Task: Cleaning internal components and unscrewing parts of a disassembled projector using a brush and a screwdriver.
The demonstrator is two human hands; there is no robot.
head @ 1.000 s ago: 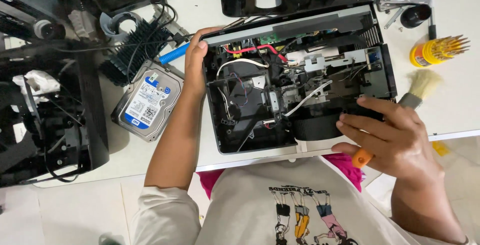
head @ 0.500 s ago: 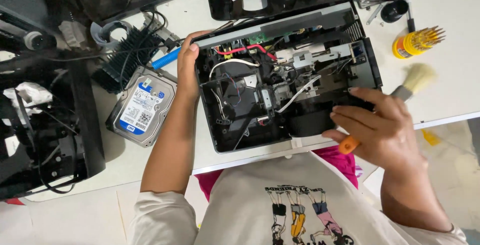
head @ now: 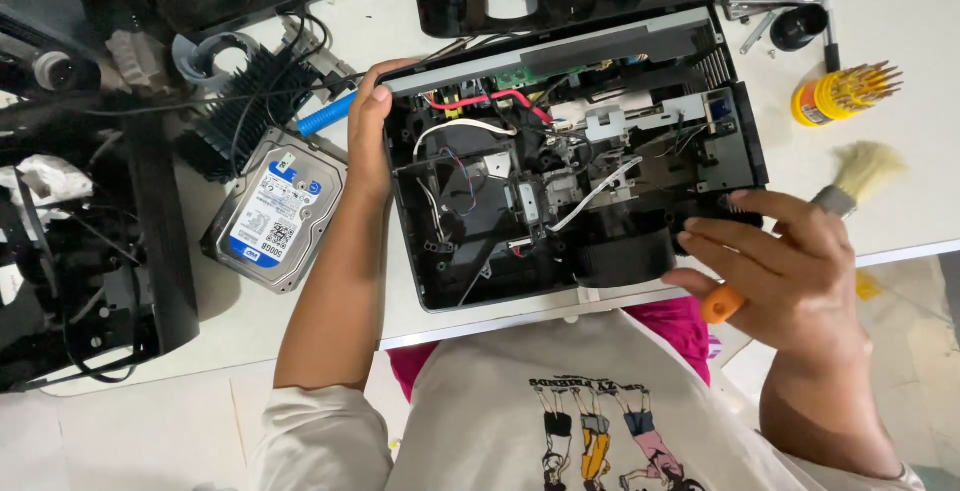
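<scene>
Low on the right of the frame, the right hand [head: 790,271] holds a paintbrush [head: 850,179] with an orange handle, its grip closed round the handle while the forefingers lie stretched out flat toward the black, opened machine [head: 570,161] in the middle of the frame. The pale bristles point away to the right, off the machine, so a careless swing could knock the yellow holder of small tools [head: 835,96] standing just beyond them near the right edge. The machine sits on the white tabletop [head: 930,201] with its near edge close to the tabletop's rim; a hard push from either side might slide it toward the person's lap. Left of centre, the left hand [head: 368,141] steadies the machine's left wall, its grip pressed against the corner with the thumb on top. Inside lie loose red, white and black wires [head: 480,101], which bristles or fingers could snag and pull from their sockets. Further left, a hard drive [head: 272,209] rests flat beside the forearm, where an elbow shift could shove it into the black finned block [head: 250,101] above it.
</scene>
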